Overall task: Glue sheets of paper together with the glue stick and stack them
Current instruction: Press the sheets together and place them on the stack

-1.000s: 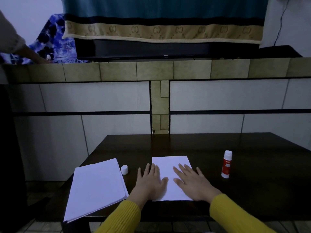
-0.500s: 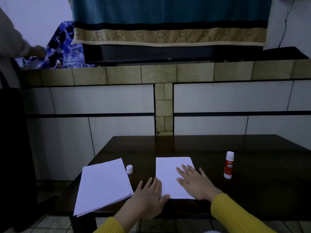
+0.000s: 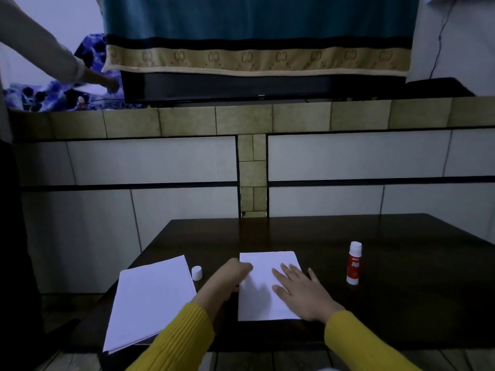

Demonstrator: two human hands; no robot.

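The right hand (image 3: 301,291) lies flat and open on the glued sheets (image 3: 267,285) in the middle of the table (image 3: 401,263), pressing them down. The left hand (image 3: 230,277) is curled at their left edge; I cannot tell if it pinches the paper. The glue stick (image 3: 354,263) stands open on the right, its cap (image 3: 197,273) left of the sheets. The paper pile (image 3: 150,301) waits near left. Next, I think, a new sheet must come over.

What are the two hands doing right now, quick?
Left hand: curled at the left edge of the paper sheet; whether it pinches the sheet cannot be told.
Right hand: open, flat on the sheet, holding nothing.
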